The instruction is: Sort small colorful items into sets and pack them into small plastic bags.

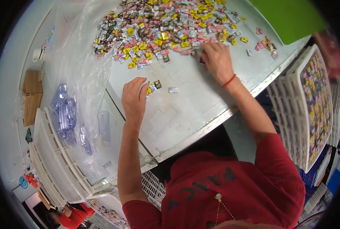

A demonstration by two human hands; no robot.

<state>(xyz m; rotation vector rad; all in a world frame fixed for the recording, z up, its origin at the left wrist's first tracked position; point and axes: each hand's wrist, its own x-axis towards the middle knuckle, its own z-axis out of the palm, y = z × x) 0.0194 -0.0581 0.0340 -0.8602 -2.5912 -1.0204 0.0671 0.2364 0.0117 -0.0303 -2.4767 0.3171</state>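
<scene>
A large heap of small printed blocks [166, 28], in yellow, pink, white, black and brown, is spread over the far part of the pale table [185, 129]. My left hand [133, 97] rests nearer on the table, its fingers curled around a short row of these blocks [152, 89] that shows past the thumb. A lone whitish block [173, 90] lies to the right of that row. At the heap's near right edge, my right hand [217, 61] has its fingers bent down over a dark block [202, 60], partly hidden beneath them.
Clear plastic sheeting [82, 49] covers the left side, with clear bluish plastic cases [66, 112] among it. Stacked white trays [292, 95] of blocks stand right. A green board [288, 19] lies far right, near loose pink pieces [261, 45]. Another person [76, 216] is lower left.
</scene>
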